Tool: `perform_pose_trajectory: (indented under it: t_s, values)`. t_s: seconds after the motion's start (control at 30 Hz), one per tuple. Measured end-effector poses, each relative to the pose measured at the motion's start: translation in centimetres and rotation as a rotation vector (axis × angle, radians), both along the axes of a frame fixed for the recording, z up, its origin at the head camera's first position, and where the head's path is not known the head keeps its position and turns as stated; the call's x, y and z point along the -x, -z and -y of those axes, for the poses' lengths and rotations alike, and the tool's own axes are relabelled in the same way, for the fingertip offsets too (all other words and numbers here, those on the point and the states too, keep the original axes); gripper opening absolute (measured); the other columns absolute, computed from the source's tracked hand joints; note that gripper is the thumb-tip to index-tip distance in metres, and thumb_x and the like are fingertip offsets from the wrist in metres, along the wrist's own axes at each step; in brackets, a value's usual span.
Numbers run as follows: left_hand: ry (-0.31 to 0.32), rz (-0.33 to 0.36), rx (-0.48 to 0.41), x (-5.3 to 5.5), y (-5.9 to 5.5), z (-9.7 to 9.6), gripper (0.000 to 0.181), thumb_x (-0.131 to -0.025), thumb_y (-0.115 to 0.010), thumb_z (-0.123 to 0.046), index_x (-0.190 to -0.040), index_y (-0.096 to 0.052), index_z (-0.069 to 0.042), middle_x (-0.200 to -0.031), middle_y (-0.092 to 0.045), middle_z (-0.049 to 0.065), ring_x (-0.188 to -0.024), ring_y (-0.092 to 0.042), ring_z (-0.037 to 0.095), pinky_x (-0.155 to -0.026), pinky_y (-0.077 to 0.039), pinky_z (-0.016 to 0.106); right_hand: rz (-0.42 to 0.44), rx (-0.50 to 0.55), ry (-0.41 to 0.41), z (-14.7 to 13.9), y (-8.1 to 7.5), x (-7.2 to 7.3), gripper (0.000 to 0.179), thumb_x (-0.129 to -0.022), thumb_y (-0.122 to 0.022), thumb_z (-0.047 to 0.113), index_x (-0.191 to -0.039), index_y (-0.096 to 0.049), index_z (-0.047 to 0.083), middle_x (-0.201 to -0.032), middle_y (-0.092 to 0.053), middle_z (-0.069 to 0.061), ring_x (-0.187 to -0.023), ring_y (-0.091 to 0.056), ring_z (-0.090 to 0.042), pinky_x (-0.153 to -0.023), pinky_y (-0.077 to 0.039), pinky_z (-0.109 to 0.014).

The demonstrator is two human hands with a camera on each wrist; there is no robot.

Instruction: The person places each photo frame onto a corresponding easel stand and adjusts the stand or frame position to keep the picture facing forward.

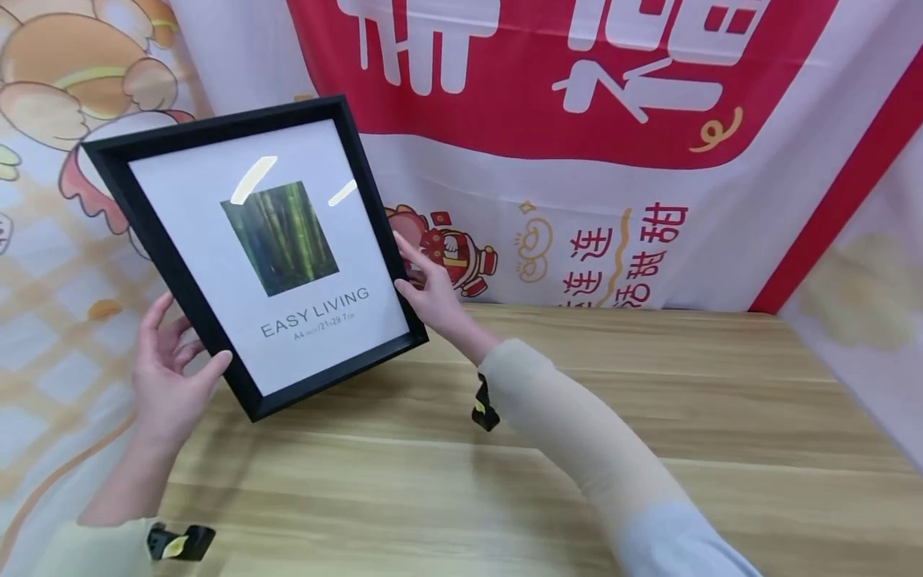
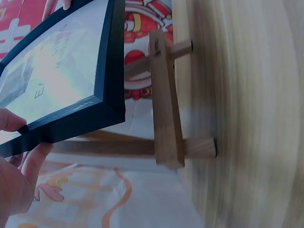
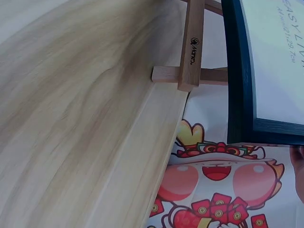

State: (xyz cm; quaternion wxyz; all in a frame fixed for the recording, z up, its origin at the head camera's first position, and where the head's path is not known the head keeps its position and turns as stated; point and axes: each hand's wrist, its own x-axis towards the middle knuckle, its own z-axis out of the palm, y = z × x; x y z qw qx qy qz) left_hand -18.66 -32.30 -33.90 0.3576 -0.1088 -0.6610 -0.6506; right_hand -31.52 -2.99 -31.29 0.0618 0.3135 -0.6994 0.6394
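Observation:
A black picture frame (image 1: 248, 405), holding a white sheet with a bamboo picture and the words EASY LIVING, is held tilted above the table. My left hand (image 1: 169, 377) grips its lower left side, thumb on the front. At the right side, my right hand (image 1: 436, 300) holds the edge, with some fingers hidden behind it. A small wooden easel (image 2: 166, 104) stands on the table behind the frame, which hides it in the head view. In both wrist views, a gap shows between the frame's bottom edge and the easel's front bar (image 3: 191, 47).
The wood-grain table (image 1: 649, 385) stretches to the right and toward me. Behind it hangs a white and red printed cloth (image 1: 447, 152) with cartoon figures and lettering. Another patterned cloth (image 1: 43, 320) borders the left side.

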Motion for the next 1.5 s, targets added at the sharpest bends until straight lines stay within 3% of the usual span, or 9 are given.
perform_pose_trajectory:
  t_s: [0.13, 0.33, 0.53, 0.7, 0.87, 1.07, 1.17, 1.3, 1.5]
  values:
    - [0.029, -0.046, 0.007, 0.6, -0.3, 0.7, 0.088, -0.071, -0.050, 0.037, -0.145, -0.038, -0.010, -0.123, -0.056, 0.011, -0.100, -0.058, 0.018, -0.085, -0.049, 0.016, -0.018, 0.040, 0.015, 1.4, 1.1, 1.7, 0.065, -0.093, -0.053, -0.013, -0.151, -0.036, 0.013, -0.149, -0.042, -0.011, -0.120, -0.055, -0.027, -0.096, -0.049, -0.030]
    - [0.021, -0.056, -0.011, 1.1, -0.4, 1.9, 0.088, -0.071, -0.049, 0.036, -0.144, -0.039, -0.011, -0.125, -0.055, 0.011, -0.096, -0.059, 0.017, -0.083, -0.049, 0.016, -0.063, 0.031, 0.078, 3.3, 1.7, 2.3, 0.065, -0.093, -0.056, -0.011, -0.150, -0.038, 0.014, -0.149, -0.042, -0.006, -0.121, -0.054, -0.020, -0.096, -0.048, -0.025]
    - [-0.053, -0.062, 0.050, 2.0, -0.3, 2.8, 0.086, -0.071, -0.052, 0.033, -0.143, -0.037, -0.012, -0.128, -0.055, 0.011, -0.099, -0.057, 0.018, -0.080, -0.048, 0.016, -0.131, 0.017, 0.144, 4.6, 2.0, 3.0, 0.065, -0.093, -0.057, -0.008, -0.150, -0.038, 0.016, -0.147, -0.044, -0.010, -0.125, -0.051, -0.018, -0.098, -0.046, -0.024]
    - [-0.107, 0.016, 0.062, 2.6, 0.0, 3.2, 0.086, -0.074, -0.052, 0.031, -0.144, -0.036, -0.017, -0.130, -0.052, 0.009, -0.098, -0.056, 0.019, -0.079, -0.049, 0.014, -0.105, -0.002, 0.177, 5.2, 2.7, 3.5, 0.067, -0.093, -0.058, -0.007, -0.150, -0.038, 0.020, -0.146, -0.045, -0.008, -0.123, -0.052, -0.018, -0.098, -0.045, -0.021]
    - [-0.159, 0.034, 0.097, 3.2, 0.7, 3.7, 0.086, -0.075, -0.051, 0.031, -0.145, -0.036, -0.017, -0.131, -0.051, 0.008, -0.099, -0.055, 0.018, -0.081, -0.048, 0.016, -0.078, -0.028, 0.184, 5.9, 3.6, 3.7, 0.068, -0.093, -0.058, -0.006, -0.151, -0.037, 0.022, -0.149, -0.042, -0.004, -0.124, -0.050, -0.016, -0.099, -0.044, -0.020]
    - [-0.091, -0.018, 0.049, 3.9, 1.5, 4.1, 0.085, -0.075, -0.048, 0.034, -0.144, -0.036, -0.014, -0.131, -0.050, 0.010, -0.101, -0.054, 0.019, -0.083, -0.048, 0.017, -0.064, -0.032, 0.205, 6.3, 4.1, 4.1, 0.068, -0.093, -0.059, -0.005, -0.151, -0.037, 0.024, -0.147, -0.044, -0.003, -0.126, -0.049, -0.016, -0.099, -0.044, -0.023]
    - [-0.080, -0.049, 0.065, 4.1, 1.8, 4.2, 0.086, -0.073, -0.048, 0.035, -0.144, -0.035, -0.012, -0.131, -0.050, 0.010, -0.105, -0.053, 0.019, -0.083, -0.048, 0.017, -0.059, -0.031, 0.198, 6.2, 4.3, 4.1, 0.069, -0.093, -0.059, -0.005, -0.151, -0.036, 0.025, -0.148, -0.043, -0.002, -0.129, -0.046, -0.014, -0.101, -0.043, -0.023]
    - [-0.103, -0.030, 0.086, 4.2, 2.2, 4.5, 0.087, -0.073, -0.047, 0.035, -0.145, -0.035, -0.012, -0.133, -0.051, 0.009, -0.105, -0.053, 0.019, -0.083, -0.048, 0.017, -0.050, -0.037, 0.184, 6.4, 4.8, 4.2, 0.070, -0.094, -0.058, -0.005, -0.151, -0.035, 0.027, -0.151, -0.039, 0.000, -0.133, -0.041, -0.011, -0.102, -0.040, -0.022]
    - [-0.167, 0.016, 0.132, 4.3, 2.4, 4.8, 0.086, -0.076, -0.048, 0.033, -0.146, -0.034, -0.016, -0.136, -0.049, 0.009, -0.112, -0.050, 0.020, -0.084, -0.046, 0.017, -0.061, -0.022, 0.187, 7.1, 5.1, 4.4, 0.069, -0.092, -0.058, -0.007, -0.151, -0.037, 0.022, -0.149, -0.042, -0.003, -0.128, -0.048, -0.016, -0.100, -0.043, -0.021]
